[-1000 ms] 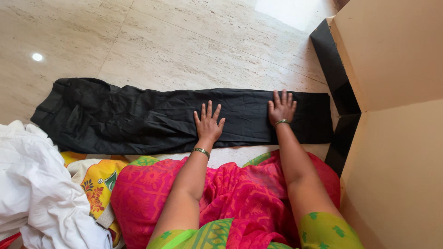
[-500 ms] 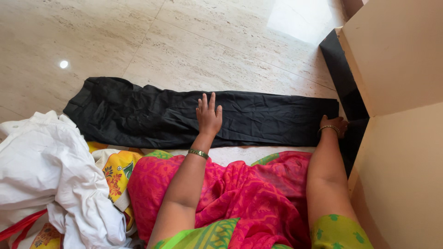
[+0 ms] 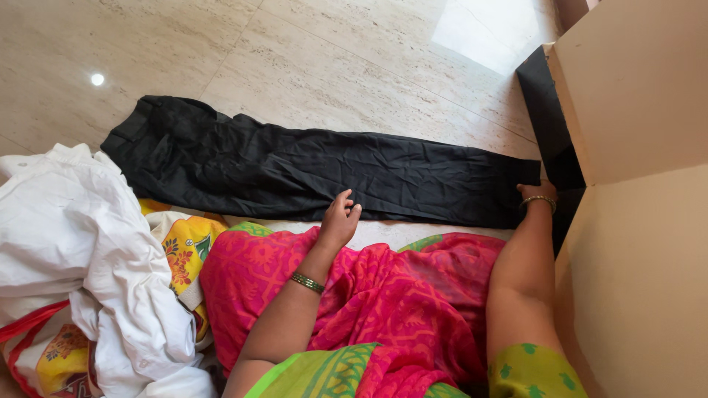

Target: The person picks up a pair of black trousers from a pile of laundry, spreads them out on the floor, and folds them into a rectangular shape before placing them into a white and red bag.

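Black fabric trousers (image 3: 295,173) lie flat and lengthwise on the pale marble floor (image 3: 332,66), legs stacked, which keeps the cloth smooth. Left hand (image 3: 339,220) rests at the near edge mid-leg, fingers loosely curled, clamped on nothing. Right hand (image 3: 537,193) sits at the hem end; its grip cannot be told. White crumpled cloth (image 3: 81,243) lies nearby on the left.

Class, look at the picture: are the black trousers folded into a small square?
No: the black trousers lie stretched at full length across the floor.
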